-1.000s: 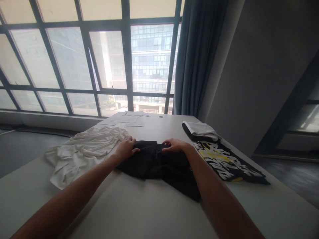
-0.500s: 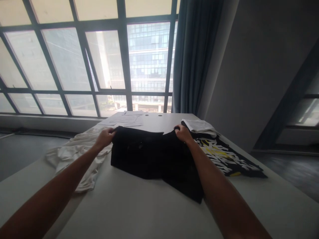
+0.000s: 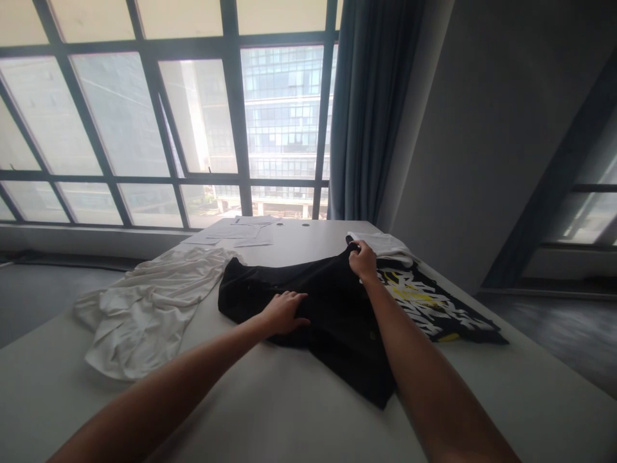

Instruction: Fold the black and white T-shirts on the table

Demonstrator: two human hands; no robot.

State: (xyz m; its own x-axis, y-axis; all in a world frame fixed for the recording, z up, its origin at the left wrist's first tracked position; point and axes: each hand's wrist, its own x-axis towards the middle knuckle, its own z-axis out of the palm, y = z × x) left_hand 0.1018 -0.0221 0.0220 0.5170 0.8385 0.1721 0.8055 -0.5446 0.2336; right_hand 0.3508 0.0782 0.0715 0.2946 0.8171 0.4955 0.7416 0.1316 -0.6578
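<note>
A black garment (image 3: 313, 302) lies spread across the middle of the white table (image 3: 270, 411). My left hand (image 3: 284, 311) rests on its near edge, fingers stretched out and lying flat on the cloth. Farther back, my right hand (image 3: 362, 260) is closed in a pinch on the garment's far right corner, holding it slightly raised.
A crumpled white garment (image 3: 144, 302) lies to the left. A black shirt with white and yellow print (image 3: 434, 305) lies to the right, a folded white and black piece (image 3: 385, 245) behind it. Papers (image 3: 241, 231) sit at the far edge, under the window and curtain (image 3: 366, 109).
My left hand let go of the garment's far left corner and came down onto its near edge. The right hand kept its grip and shifted slightly right; the cloth is spread out wider.
</note>
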